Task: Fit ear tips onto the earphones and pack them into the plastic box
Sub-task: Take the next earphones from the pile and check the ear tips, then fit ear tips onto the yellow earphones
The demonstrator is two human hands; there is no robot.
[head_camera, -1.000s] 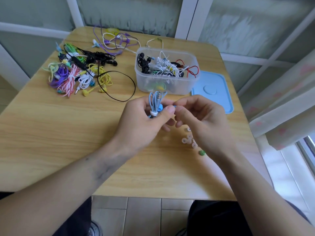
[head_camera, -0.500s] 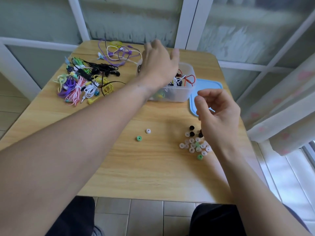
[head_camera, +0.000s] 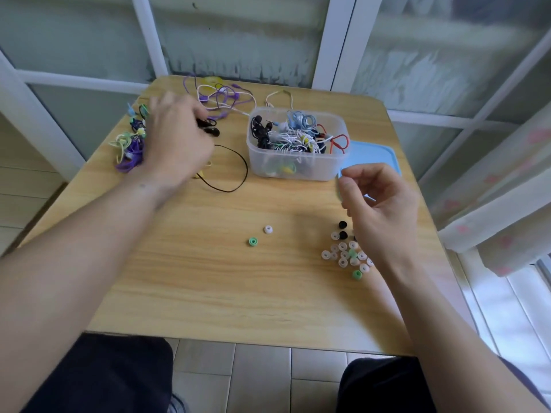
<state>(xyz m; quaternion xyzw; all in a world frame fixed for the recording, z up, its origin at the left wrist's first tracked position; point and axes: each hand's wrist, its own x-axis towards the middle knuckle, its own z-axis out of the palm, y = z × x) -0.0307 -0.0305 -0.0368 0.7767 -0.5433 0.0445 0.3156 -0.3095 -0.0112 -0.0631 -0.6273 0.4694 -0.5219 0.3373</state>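
Clear plastic box (head_camera: 298, 162): open, part-filled with coiled earphones. Left of box: unfitted coloured earphone pile (head_camera: 131, 144), left hand (head_camera: 176, 141) reaching over it, grip unclear. Near side of box: loose silicone ear tips (head_camera: 346, 254); right hand (head_camera: 381, 210) above, loosely curled, empty.

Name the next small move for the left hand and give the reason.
Probably close the left hand on one coiled set from the earphone pile it hovers over and bring it to the ear tips. The plastic box already holds bundles, the pile is unpacked, and the right hand waits above the tips, apparently holding nothing. Motion blur hides the left hand's fingers.
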